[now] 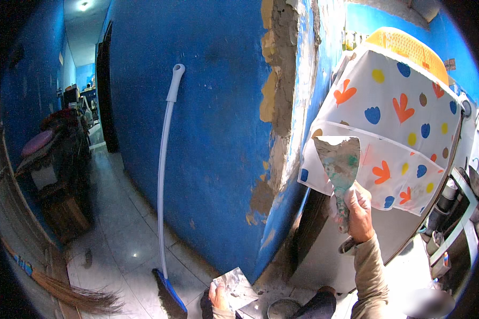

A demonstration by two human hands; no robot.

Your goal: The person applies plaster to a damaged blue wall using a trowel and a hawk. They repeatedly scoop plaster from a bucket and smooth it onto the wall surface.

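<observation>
My right hand [361, 213] is closed round the handle of a putty knife [339, 157], raised in front of a refrigerator-like cabinet with a patterned cover. Its wide blade points up and is smeared with grey and green residue. Low in the view, my left hand [219, 295] grips a small square plate [236, 287], whitish with grey smears, by its left edge. Between the hands rises a blue wall corner [282, 95] where paint has come off, leaving bare grey and tan plaster. The putty knife is apart from the wall.
A broom [165, 159] with a white handle leans on the blue wall. A bristle broom [74, 290] lies at lower left. The cover [378, 154] drapes the cabinet, with an orange basket [410, 48] on top. A round container [283, 308] stands by my leg; a cluttered rack [457, 223] is at right.
</observation>
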